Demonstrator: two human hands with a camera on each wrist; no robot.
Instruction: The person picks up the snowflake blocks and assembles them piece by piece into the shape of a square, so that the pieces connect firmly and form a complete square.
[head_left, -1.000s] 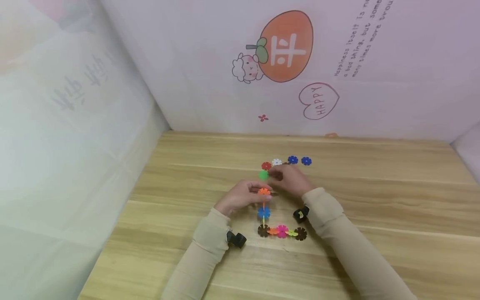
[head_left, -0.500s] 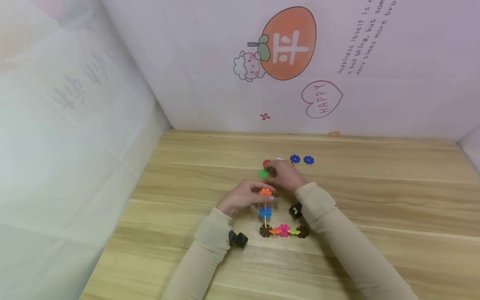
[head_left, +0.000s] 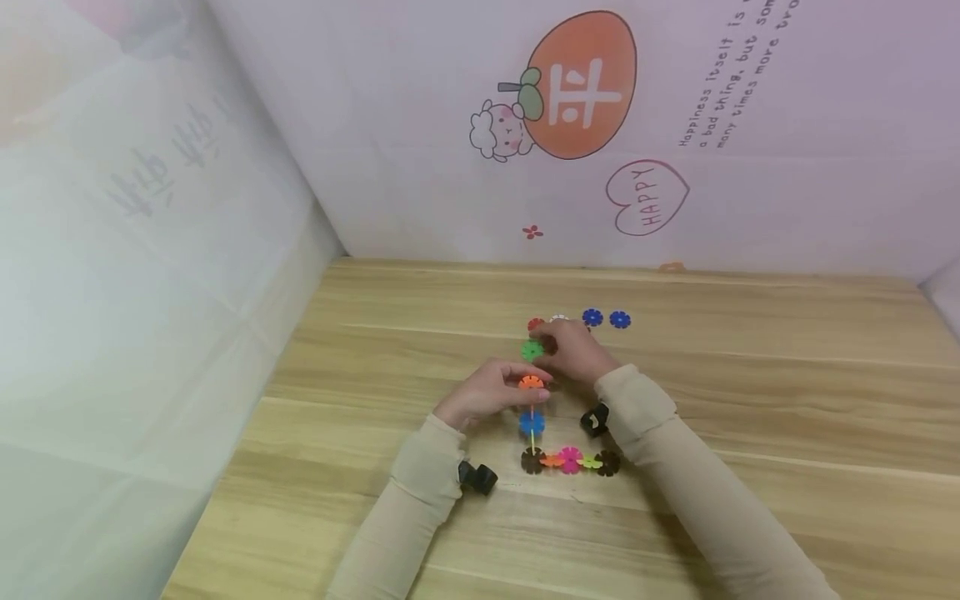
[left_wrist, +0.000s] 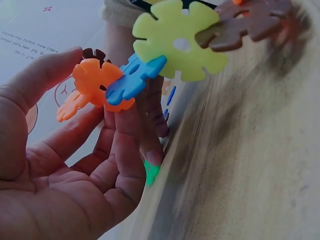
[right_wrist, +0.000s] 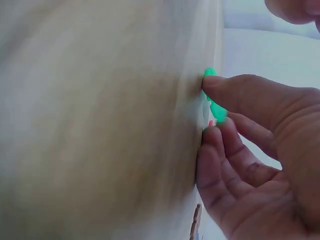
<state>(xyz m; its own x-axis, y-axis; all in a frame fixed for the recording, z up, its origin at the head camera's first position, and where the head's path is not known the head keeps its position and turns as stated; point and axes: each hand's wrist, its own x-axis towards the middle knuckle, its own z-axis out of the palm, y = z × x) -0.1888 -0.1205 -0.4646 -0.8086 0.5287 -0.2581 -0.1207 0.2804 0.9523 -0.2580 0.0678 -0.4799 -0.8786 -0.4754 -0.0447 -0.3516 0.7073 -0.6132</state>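
Note:
My left hand (head_left: 491, 392) pinches an orange snowflake disc (left_wrist: 92, 75) at the upper end of a chain of notched plastic building discs. Below it in the chain come a blue disc (head_left: 532, 424) and a yellow-green disc (left_wrist: 172, 40). From a dark brown corner disc (head_left: 533, 461) the chain turns right through a pink disc (head_left: 570, 460) to another dark brown disc (head_left: 608, 463). Another dark disc (left_wrist: 94, 54) shows behind the orange one. Just beyond, my right hand (head_left: 577, 350) holds a loose green disc (right_wrist: 218, 111) between thumb and fingers, close to the tabletop.
Behind my right hand lie a red disc (head_left: 536, 324) and a white disc (head_left: 558, 318), both partly covered. Two dark blue discs (head_left: 620, 319) lie to their right. The wooden table (head_left: 750, 400) meets a printed cloth (head_left: 420, 167) at its back edge and left side.
My right hand has moved slightly left to the green disc and taken hold of it; the disc now shows its notched face. The left hand keeps its hold on the chain.

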